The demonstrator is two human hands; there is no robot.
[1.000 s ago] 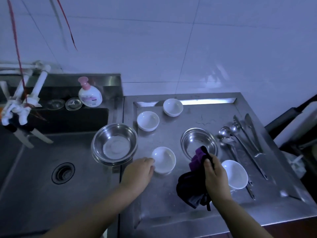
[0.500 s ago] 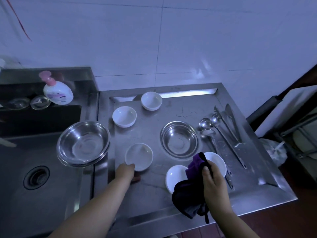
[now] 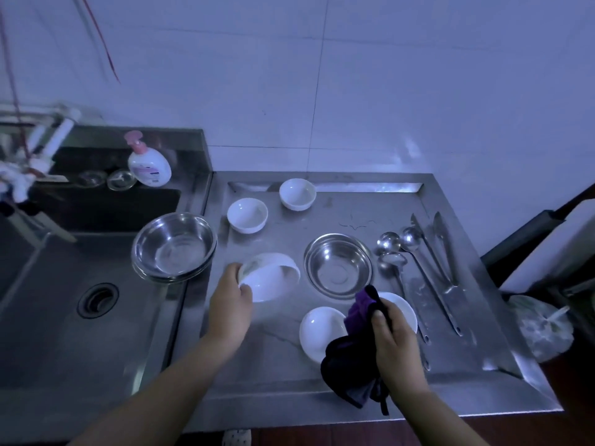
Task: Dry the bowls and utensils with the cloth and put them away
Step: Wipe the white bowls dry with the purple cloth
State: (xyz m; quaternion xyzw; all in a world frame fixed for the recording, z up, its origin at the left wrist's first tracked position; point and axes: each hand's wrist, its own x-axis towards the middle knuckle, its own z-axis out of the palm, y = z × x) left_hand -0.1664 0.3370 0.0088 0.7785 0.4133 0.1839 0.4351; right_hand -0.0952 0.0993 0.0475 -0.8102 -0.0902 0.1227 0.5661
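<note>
You are seeing two steel bowls (image 3: 174,246) | your left hand (image 3: 230,300) is gripping one of five white bowls (image 3: 269,280), tilted, blurred | your right hand (image 3: 391,336) is clutching the cloth (image 3: 349,355), covering two | utensils (image 3: 418,262) overlapping, uncountable

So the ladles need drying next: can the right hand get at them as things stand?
Probably yes: the ladles lie uncovered just beyond the right hand, nothing between, though it grips the cloth.

We stand in a kitchen: a steel sink (image 3: 64,317) adjoins the counter (image 3: 354,391), soap bottle (image 3: 149,167) against the tiled wall (image 3: 354,91).
</note>
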